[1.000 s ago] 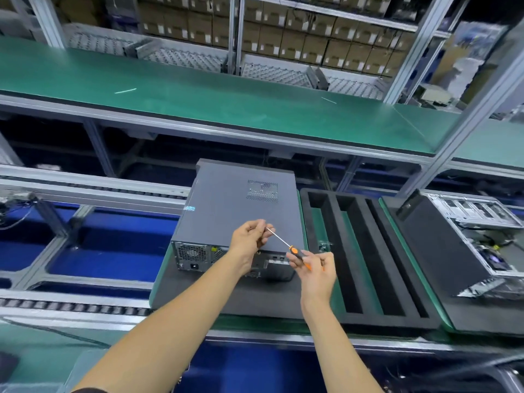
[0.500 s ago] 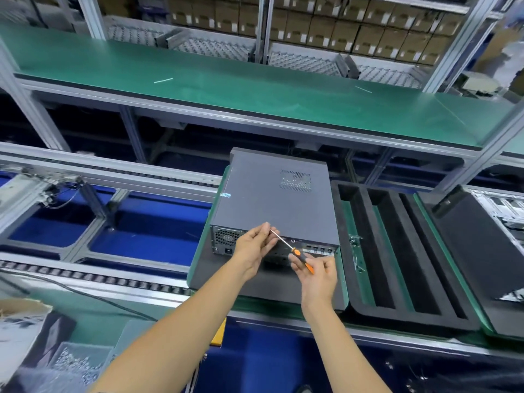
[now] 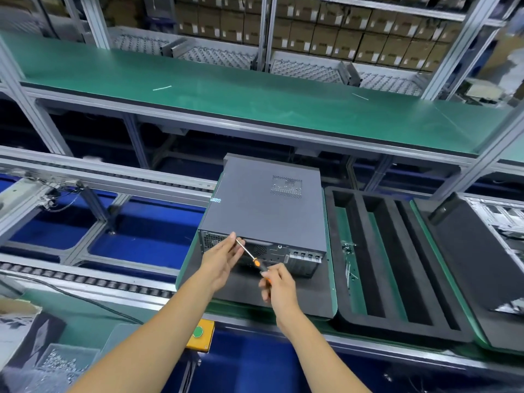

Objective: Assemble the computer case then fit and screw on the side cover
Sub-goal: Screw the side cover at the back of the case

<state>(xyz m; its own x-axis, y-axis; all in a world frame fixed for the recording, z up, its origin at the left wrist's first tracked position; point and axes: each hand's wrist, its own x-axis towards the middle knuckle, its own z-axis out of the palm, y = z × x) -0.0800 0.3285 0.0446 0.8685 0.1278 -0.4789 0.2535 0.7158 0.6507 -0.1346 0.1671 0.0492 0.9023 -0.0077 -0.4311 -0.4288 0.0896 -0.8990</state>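
While the computer case [image 3: 266, 205] lies flat on a black foam pad [image 3: 255, 290] on the table, both forearms reach forward. The right hand [image 3: 276, 282] pinches the screwdriver [image 3: 253, 258] handle; the left hand [image 3: 224, 258] — fingers loosely curled — seems to steady the shaft tip at the case's rear edge.

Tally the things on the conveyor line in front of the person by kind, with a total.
Closed computer case: 1
Open computer case: 1
Black foam trays: 3
Screwdriver: 1
Total: 6
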